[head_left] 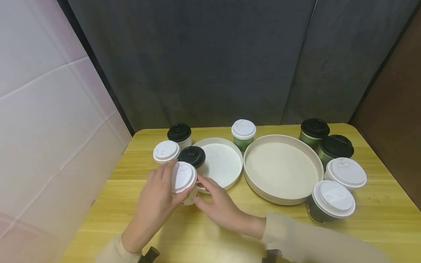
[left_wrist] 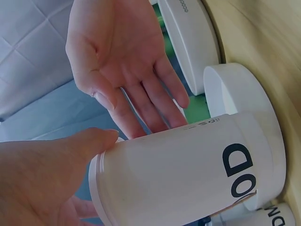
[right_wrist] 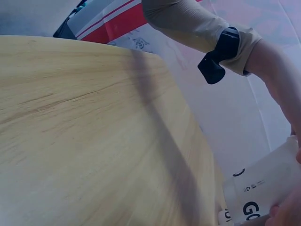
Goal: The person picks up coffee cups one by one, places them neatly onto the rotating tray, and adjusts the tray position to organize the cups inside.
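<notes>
A white paper cup with a white lid (head_left: pixel 184 178) stands in the grip of my left hand (head_left: pixel 158 195), thumb and fingers around it near the lid. Dark printed letters show on the cup's side (left_wrist: pixel 169 174) in the left wrist view. My right hand (head_left: pixel 220 206) is on the cup's other side, fingers extended, fingertips right at its wall. Just behind is a black-lidded cup (head_left: pixel 192 156), which overlaps the edge of the white round tray (head_left: pixel 220 164). A white-lidded cup (head_left: pixel 166 151) and another black-lidded cup (head_left: pixel 179 132) stand to the left of the tray.
A larger beige round tray (head_left: pixel 283 168) sits right of the white one. Behind them is a green cup with a white lid (head_left: pixel 243 131). Two black-lidded green cups (head_left: pixel 315 128) and two white-lidded cups (head_left: pixel 333 199) line the right side. A dark partition (head_left: pixel 210 65) rises behind the table.
</notes>
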`<state>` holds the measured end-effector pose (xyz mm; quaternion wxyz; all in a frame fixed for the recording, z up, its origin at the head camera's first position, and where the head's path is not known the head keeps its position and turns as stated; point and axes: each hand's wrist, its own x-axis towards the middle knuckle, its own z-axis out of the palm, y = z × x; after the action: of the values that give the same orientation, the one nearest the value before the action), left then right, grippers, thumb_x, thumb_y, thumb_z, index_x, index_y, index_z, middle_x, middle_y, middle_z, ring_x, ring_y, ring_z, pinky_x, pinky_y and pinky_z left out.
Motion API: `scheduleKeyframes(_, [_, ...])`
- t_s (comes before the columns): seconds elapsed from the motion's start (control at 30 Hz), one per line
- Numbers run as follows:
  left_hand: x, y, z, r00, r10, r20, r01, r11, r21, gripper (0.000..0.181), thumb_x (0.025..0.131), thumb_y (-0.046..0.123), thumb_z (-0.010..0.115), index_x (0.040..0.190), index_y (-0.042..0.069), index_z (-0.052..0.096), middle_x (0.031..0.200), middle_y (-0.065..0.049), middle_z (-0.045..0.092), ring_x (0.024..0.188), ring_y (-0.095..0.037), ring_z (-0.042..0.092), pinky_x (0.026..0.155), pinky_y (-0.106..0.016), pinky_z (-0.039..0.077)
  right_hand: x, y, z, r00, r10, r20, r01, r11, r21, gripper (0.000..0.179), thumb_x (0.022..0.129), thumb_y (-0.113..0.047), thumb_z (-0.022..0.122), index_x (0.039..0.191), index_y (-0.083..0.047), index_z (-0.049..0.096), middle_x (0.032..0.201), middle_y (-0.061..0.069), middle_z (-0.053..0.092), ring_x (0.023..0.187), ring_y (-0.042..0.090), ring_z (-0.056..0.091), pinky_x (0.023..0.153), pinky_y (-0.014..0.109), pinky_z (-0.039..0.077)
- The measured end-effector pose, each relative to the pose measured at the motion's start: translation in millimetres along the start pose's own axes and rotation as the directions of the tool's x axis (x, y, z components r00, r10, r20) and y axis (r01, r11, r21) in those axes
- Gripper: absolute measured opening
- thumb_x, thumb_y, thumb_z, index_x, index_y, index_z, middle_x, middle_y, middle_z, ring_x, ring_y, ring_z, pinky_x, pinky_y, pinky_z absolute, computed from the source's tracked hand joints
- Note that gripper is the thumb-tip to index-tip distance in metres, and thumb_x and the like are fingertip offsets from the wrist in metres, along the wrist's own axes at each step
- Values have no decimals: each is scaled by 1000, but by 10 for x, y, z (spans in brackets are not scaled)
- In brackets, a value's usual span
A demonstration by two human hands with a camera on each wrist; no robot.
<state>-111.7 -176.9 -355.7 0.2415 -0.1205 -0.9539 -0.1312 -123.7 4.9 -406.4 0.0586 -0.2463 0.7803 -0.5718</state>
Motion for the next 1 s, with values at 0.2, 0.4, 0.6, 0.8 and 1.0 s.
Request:
scheduleKeyframes(0.2, [33,58,29,999,31,15,-31,999,-15,84,73,44,84,136,0,49,129,-22,61,108,-43,60,86,-52,56,-72,5,-65,1000,4,-30,-4,1000,14,64,94,-14,61,153,-17,36,150,0,47,133,20,52,113,47,44])
scheduleKeyframes(0.4, [59,109,59,998,46,33,-45,999,-21,85,73,46,84,137,1,49,129,-22,61,111,-40,59,88,-51,57,-113,6,-130,999,-10,-53,10,1000,15,65,93,-10,61,153,-16,37,151,0,48,132,21,53,113,47,44])
scheduleKeyframes(0.6, [111,143,109,996,87,23,-86,995,-48,83,75,46,83,136,1,49,128,-20,60,114,-37,58,93,-51,55,-129,29,-195,997,-7,-82,7,1000,4,64,92,-7,62,151,-15,39,150,1,49,131,23,54,112,47,44])
scheduleKeyframes(0.8, [174,180,168,994,101,32,-99,992,-77,83,76,49,81,136,1,49,129,-20,60,119,-35,57,97,-51,54,-143,64,-264,994,-6,-106,7,1000,3,66,90,-4,62,151,-16,39,147,3,51,131,26,55,112,51,43])
scheduleKeyframes(1.0, [234,229,225,992,121,23,-119,990,-81,84,74,51,82,134,1,52,129,-18,61,116,-34,58,95,-47,56,-169,110,-337,991,4,-132,-5,1000,-7,68,89,-5,64,151,-20,41,148,0,51,132,24,55,114,51,41])
